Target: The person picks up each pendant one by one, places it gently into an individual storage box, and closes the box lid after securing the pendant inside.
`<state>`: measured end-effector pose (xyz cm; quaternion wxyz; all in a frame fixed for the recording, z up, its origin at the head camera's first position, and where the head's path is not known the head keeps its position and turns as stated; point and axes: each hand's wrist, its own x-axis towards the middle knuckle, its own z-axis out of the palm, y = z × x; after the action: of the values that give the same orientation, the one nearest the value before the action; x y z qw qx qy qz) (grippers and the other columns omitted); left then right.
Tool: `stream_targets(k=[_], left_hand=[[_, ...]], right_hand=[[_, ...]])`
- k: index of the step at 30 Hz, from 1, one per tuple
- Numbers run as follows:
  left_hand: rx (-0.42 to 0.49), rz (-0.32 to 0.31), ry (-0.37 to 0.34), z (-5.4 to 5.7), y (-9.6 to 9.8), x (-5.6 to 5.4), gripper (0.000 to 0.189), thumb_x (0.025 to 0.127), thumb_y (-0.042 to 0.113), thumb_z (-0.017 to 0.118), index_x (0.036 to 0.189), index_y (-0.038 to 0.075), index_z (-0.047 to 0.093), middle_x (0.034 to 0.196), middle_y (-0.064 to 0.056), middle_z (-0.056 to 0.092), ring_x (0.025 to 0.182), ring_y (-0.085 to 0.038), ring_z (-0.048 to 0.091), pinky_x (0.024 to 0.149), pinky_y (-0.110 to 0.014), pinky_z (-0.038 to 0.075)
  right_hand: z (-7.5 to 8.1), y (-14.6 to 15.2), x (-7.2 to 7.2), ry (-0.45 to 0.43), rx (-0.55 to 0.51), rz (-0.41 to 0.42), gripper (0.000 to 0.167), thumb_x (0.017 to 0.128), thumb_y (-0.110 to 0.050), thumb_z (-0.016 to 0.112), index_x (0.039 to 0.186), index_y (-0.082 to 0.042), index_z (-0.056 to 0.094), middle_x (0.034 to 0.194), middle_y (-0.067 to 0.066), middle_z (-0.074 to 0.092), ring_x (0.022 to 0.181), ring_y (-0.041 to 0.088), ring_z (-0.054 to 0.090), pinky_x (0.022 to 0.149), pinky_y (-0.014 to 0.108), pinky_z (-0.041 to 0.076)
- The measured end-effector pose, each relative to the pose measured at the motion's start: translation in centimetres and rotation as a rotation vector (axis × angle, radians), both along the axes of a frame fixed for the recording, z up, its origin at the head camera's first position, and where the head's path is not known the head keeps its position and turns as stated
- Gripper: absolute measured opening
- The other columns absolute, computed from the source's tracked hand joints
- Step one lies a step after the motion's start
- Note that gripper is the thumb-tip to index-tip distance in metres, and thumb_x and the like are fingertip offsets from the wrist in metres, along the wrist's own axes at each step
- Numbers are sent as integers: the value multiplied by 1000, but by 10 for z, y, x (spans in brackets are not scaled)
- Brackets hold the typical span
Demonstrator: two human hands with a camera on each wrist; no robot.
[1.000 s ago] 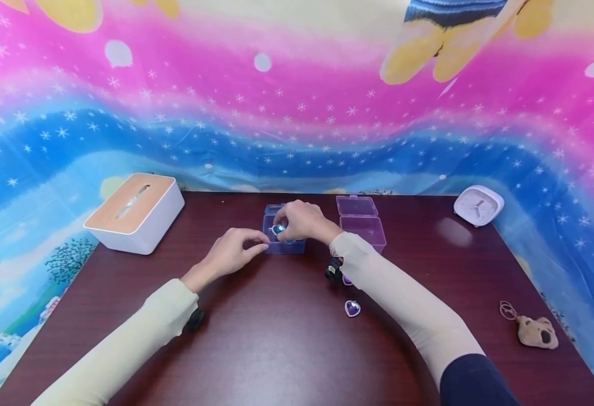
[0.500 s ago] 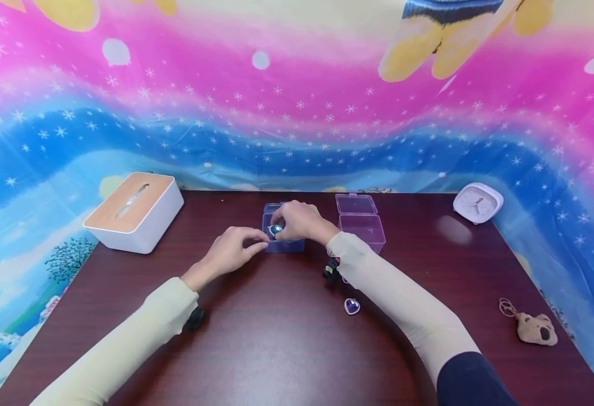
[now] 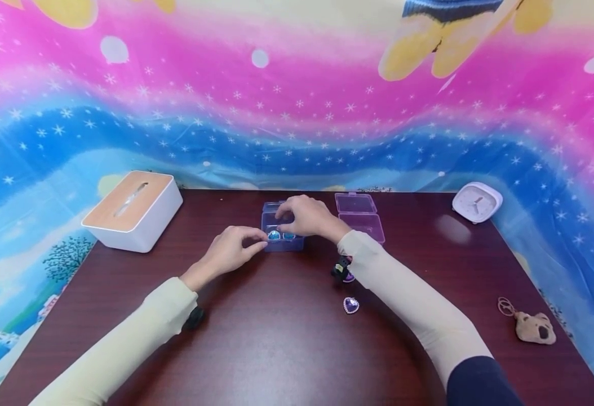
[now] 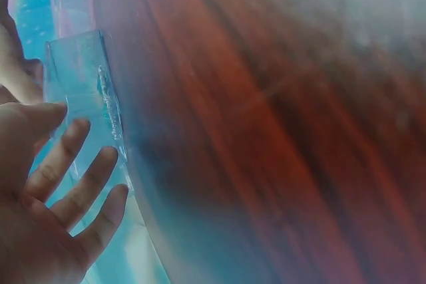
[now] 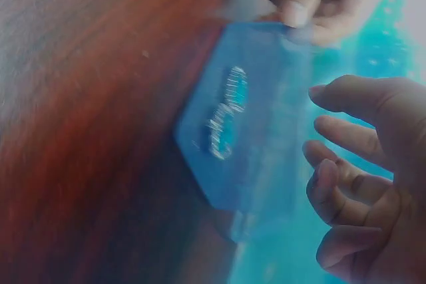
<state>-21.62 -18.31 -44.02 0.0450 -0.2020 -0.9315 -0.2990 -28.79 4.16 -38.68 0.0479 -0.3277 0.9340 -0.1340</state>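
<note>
A clear blue plastic box (image 3: pixel 284 246) stands on the table with its lid raised. Inside lie two blue gems (image 5: pixel 226 131) with sparkly rims, side by side. My left hand (image 3: pixel 233 248) pinches the box's left corner between thumb and index finger, the other fingers spread in the left wrist view. Above the box's right side, my right hand (image 3: pixel 307 217) has loosely bent fingers with nothing between them. A purple heart gem (image 3: pixel 351 305) with a beaded rim lies nearer me, and another purple gem (image 3: pixel 349 277) is partly hidden by the right wrist camera.
A clear pink box (image 3: pixel 362 225), lid up, stands right of the blue one, partly behind my right forearm. A tissue box (image 3: pixel 134 211) is at back left, a white clock (image 3: pixel 477 203) at back right. A bear keychain (image 3: pixel 534 328) lies near the right edge.
My right hand has let go of a blue gem, which now lies in the blue box, and has moved slightly up and right. The left hand has stayed at the box corner.
</note>
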Motion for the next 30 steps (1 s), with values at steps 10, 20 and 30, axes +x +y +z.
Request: stream_targets(k=[10, 20, 30], left_hand=[[-39, 54, 188, 19, 37, 2, 48, 86, 49, 79, 126, 23, 72, 97, -4, 66, 92, -20, 52, 77, -38, 47], [-65, -166, 214, 28, 106, -9, 41, 90, 36, 78, 129, 25, 70, 91, 1, 69, 92, -18, 49, 83, -37, 43], [-232, -232, 154, 21, 160, -28, 31, 93, 41, 75, 121, 27, 76, 86, 7, 70, 93, -19, 42, 80, -34, 37]], right_hand=[[37, 72, 38, -5, -188, -11, 28, 92, -32, 77, 115, -18, 77, 106, 2, 76, 87, 16, 65, 80, 34, 55], [4, 143, 90, -170, -268, -82, 29, 87, -27, 83, 112, -11, 77, 97, 1, 77, 72, 11, 64, 69, 27, 55], [-47, 158, 103, -231, -289, -260, 34, 83, -33, 85, 108, -12, 77, 88, -2, 72, 77, 10, 61, 72, 28, 51]])
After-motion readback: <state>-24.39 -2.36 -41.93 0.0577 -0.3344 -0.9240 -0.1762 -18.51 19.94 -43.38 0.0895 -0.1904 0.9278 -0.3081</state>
